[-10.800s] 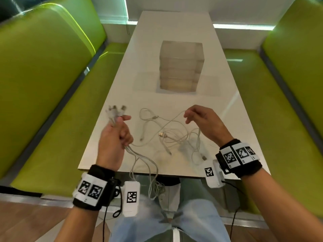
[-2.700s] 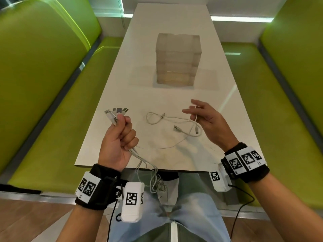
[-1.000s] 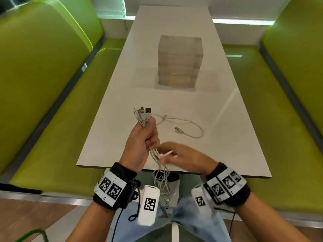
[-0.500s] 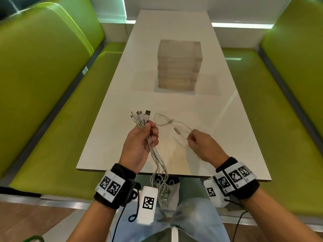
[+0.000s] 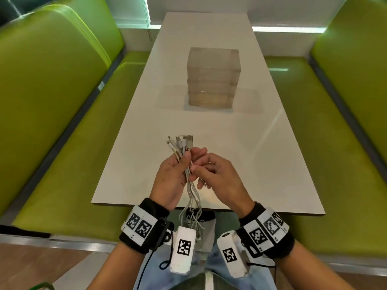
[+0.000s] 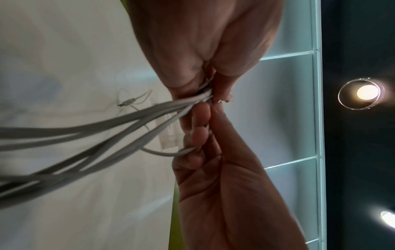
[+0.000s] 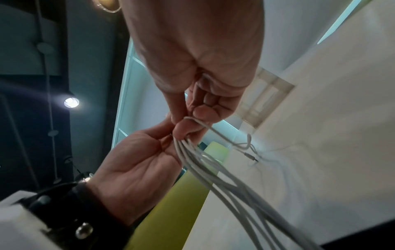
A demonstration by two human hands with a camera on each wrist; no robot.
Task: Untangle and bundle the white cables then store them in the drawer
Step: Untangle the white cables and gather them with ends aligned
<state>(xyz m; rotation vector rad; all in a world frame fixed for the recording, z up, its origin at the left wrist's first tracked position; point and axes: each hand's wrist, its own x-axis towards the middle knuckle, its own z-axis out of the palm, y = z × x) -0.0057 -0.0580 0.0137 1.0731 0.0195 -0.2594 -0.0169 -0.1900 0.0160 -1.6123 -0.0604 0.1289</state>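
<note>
My left hand (image 5: 178, 170) grips a bundle of white cables (image 5: 189, 191) over the near table edge. Their connectors (image 5: 181, 143) fan out above the fist and the rest hangs down below the edge (image 5: 193, 214). My right hand (image 5: 206, 169) is pressed against the left and pinches one thinner white cable (image 7: 197, 121) between thumb and fingers. In the wrist views that thin cable (image 6: 169, 153) runs down to the tabletop, where its plug end (image 6: 128, 102) lies. The translucent drawer unit (image 5: 213, 78) stands shut at mid-table, beyond both hands.
The white table (image 5: 261, 164) runs away from me between two green benches (image 5: 62, 143), (image 5: 335, 132). My lap and both wrist camera units sit just under the near edge.
My right hand has come from the table over to my left hand, bringing the last loose cable with it. The left hand has stayed near the table edge with its bundle.
</note>
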